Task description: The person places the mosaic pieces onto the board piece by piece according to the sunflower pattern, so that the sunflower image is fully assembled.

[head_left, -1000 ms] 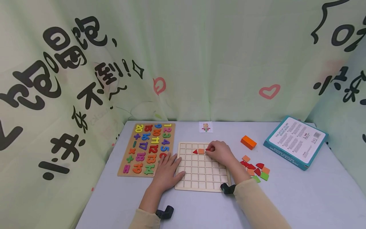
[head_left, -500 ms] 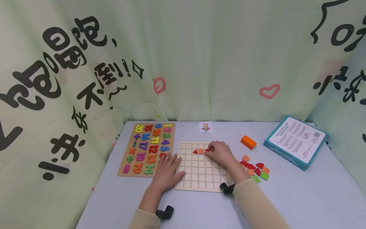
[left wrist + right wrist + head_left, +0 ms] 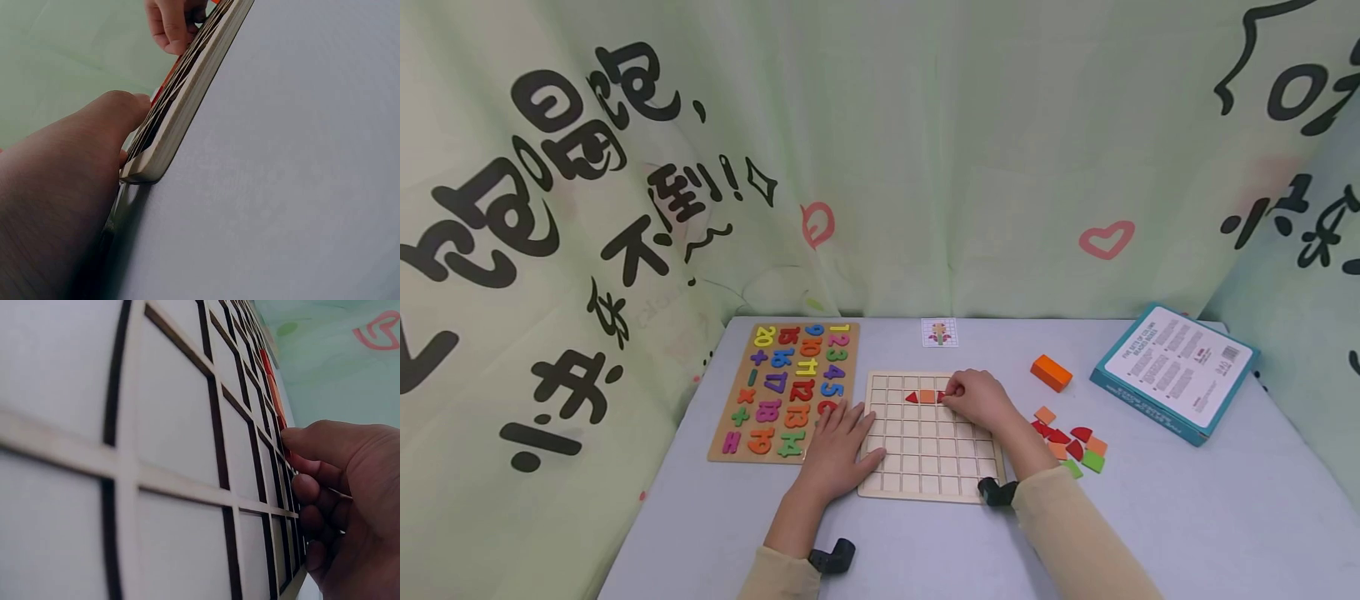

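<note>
A wooden grid board (image 3: 917, 475) lies on the table. In one of its upper rows sit a red triangle (image 3: 913, 398) and an orange square tile (image 3: 928, 397). My right hand (image 3: 977, 398) pinches a small red tile (image 3: 941, 397) just right of the orange square; the fingers partly cover it. In the right wrist view, thumb and fingertip meet at the red tile (image 3: 287, 452), low against the grid. My left hand (image 3: 838, 450) lies with fingers spread across the grid board's left edge and the number board (image 3: 718, 446). Its thumb rests on the grid board's rim (image 3: 162, 150).
Right of the grid board lies a loose pile of red, orange and green tiles (image 3: 1058, 437). Behind it are an orange block (image 3: 1051, 373) and a teal box (image 3: 1176, 375). A small picture card (image 3: 940, 332) lies at the table's back edge.
The right hand has shifted very slightly, and more of the red tile shows beside the orange square. The left hand has stayed in place.
</note>
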Demonstrator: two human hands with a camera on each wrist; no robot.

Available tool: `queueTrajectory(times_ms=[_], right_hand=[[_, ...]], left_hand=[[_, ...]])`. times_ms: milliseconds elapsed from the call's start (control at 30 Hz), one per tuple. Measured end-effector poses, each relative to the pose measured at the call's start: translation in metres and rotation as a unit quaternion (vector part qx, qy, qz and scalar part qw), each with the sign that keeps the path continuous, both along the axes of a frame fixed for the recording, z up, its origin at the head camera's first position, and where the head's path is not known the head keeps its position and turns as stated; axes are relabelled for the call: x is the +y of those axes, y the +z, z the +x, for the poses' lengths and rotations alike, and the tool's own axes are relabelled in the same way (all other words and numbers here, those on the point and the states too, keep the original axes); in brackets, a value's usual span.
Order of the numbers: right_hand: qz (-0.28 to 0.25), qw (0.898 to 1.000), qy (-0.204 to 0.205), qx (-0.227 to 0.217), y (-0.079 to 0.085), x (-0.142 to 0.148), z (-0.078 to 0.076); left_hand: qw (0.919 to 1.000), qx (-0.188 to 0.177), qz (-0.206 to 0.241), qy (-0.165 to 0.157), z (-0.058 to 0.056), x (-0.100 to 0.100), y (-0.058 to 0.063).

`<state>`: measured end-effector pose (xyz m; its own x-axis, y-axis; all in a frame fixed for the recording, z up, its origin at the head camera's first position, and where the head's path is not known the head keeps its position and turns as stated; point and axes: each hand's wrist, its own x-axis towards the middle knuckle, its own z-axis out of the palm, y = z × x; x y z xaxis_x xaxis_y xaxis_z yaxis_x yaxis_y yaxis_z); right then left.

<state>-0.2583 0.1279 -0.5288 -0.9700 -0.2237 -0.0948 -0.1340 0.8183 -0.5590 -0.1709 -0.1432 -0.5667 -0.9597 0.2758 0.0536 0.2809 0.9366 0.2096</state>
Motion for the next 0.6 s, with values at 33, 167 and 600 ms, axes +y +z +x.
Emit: queueTrajectory(times_ms=[33,167,600], right_hand=[[0.0,1.0,0.001,0.002,-0.0002,0.0,0.0],[-0.002,1.0,0.0,-0.001,-0.0006,0.0,0.0001],[-0.042,0.999,0.006,-0.026,0.0042,0.0091,0.0031]], left_hand=[[1.0,0.001,0.0,0.0,0.0,0.0,0.0],[1.0,0.001,0.0,0.0,0.0002,0.0,0.0007],[1.0,-0.006,0.0,0.001,-0.0002,-0.0002,0.0]])
